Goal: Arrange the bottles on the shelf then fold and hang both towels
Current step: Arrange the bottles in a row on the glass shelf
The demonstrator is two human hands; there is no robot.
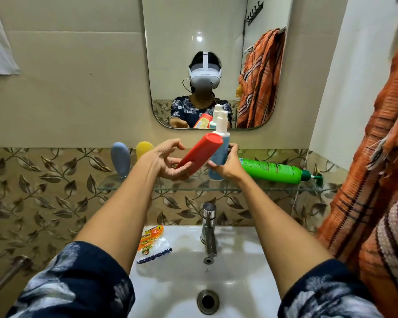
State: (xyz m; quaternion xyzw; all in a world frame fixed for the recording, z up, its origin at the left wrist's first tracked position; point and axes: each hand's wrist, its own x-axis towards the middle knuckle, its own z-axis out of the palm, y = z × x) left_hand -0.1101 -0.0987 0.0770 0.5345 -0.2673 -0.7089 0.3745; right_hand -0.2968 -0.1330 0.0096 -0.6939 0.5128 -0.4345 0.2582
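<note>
Two hands hold bottles; sink packet reads "SCRUB PAD" (partly legible).

You face a beige tiled wall with a band of brown leaf-patterned tiles beneath it. A rounded frameless mirror catches a ceiling light's glare. Below, a chrome tap stands over the white ceramic basin.

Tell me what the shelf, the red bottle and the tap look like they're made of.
The shelf looks like clear glass: the leaf-patterned tiles show through it and its edge is greenish. The red bottle in the left hand seems to be smooth, opaque plastic with a dull sheen. The tap appears to be polished chrome-plated metal, mirror-bright with reflections.
</note>
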